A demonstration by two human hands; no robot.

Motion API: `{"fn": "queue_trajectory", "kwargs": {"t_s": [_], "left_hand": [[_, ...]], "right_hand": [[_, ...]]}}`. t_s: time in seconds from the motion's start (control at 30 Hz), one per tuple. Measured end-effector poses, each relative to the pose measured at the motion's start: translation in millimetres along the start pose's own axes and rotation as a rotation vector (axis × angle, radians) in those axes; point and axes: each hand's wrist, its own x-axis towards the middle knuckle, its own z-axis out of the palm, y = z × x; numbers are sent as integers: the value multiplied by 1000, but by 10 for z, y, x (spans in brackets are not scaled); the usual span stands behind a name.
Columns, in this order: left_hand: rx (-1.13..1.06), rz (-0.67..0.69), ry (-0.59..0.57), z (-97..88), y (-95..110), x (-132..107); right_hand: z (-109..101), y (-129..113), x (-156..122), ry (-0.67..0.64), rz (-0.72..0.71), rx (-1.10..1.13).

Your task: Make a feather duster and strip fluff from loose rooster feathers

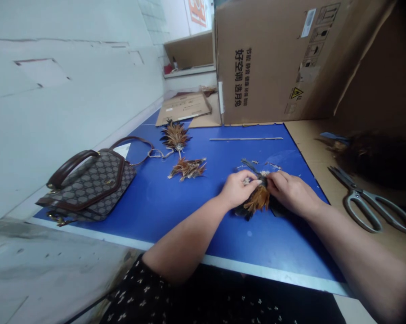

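Both my hands pinch a bundle of feathers above the right part of the blue tabletop. My left hand grips its upper left side between thumb and fingers. On the other side my right hand has its fingertips closed on the bound end. Brown-orange and dark feathers fan out downward between the hands, while a dark strip pokes up above them. The fingers hide much of the binding. To the left lie a tied feather bunch and a loose pile of feathers.
Scissors lie on cardboard at the right, near a dark heap of feathers. A patterned handbag stands at the left. A thin stick lies toward the back, before a large cardboard box. Small scraps are scattered beyond my hands.
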Motion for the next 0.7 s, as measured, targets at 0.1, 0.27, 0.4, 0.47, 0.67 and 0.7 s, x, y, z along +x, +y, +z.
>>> {"fn": "queue_trajectory", "kwargs": {"t_s": [0.1,0.27,0.4,0.47,0.67,0.7], "left_hand": [[40,-5,-25,36,-72,6],[89,-16,-30,32,-64,-8],[141,-59,-3,43,-36,-15],[169,-92,10,58,-38,-14],[208,-94,-14,40,-35,-14],[190,-81,-28,25,-24,-15]], "right_hand": [[33,-35,-15,-29,-48,-49],[46,-123,-7,-93,-128,-100],[53,-166,6,-99,-133,-136],[59,-178,6,-97,-132,-149],[74,-215,-2,-83,-140,-104],[74,-219,-3,-75,-142,-92]]}}
